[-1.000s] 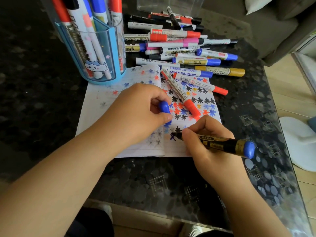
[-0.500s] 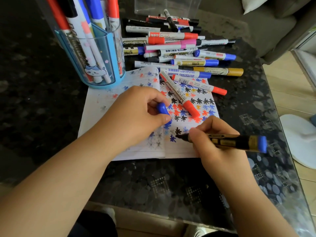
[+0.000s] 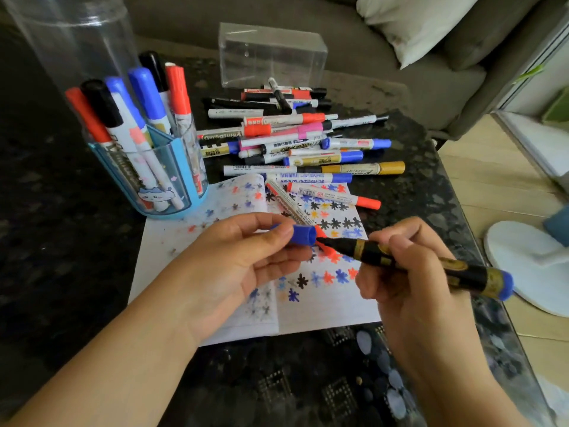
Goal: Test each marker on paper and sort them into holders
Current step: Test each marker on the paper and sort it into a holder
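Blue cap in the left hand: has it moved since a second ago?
Yes. The blue cap has lifted off the paper and shifted right, now meeting the tip of the black marker in the right hand.

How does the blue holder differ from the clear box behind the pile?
The blue holder is round and tinted blue, with a cartoon figure on it; the clear box is rectangular, colourless and plain. The holder stands full of capped markers; the box looks empty. The holder sits beside the paper, the box at the table's far edge. Both are see-through.
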